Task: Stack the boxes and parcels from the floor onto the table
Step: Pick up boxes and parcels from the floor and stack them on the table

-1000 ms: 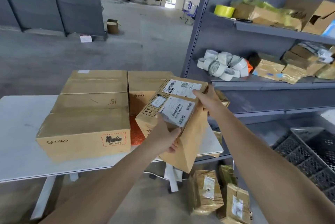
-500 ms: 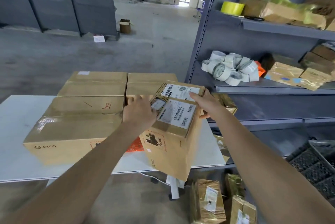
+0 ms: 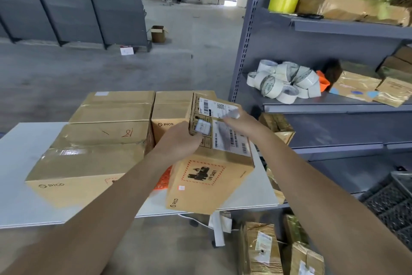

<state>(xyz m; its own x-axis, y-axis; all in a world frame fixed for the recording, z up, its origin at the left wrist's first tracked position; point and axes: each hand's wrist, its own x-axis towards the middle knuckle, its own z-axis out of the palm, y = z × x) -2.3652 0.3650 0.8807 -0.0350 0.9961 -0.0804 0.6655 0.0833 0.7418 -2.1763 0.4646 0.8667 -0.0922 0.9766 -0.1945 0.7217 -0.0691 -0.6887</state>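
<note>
I hold a brown PICO cardboard box (image 3: 207, 183) with shipping labels and a UN 3481 mark over the right front part of the white table (image 3: 20, 203). My left hand (image 3: 180, 139) grips its left top edge. My right hand (image 3: 240, 121) holds its far right top edge. The box hangs tilted, its lower corner past the table's front edge. Three more PICO boxes lie on the table: a large one (image 3: 89, 163) at the front left, one (image 3: 116, 105) behind it, and one (image 3: 171, 107) at the back right. Taped parcels (image 3: 260, 250) lie on the floor below.
A grey metal shelf rack (image 3: 334, 105) stands at the right with tape rolls (image 3: 287, 81), wrapped parcels and a yellow roll (image 3: 282, 4). A black crate (image 3: 392, 203) sits low at the right. An orange item (image 3: 163, 180) lies on the table between boxes. Two people stand far back.
The held box has turned, so its UN 3481 side faces me, and it has moved further over the table. My left hand has shifted from its underside to its top left edge.
</note>
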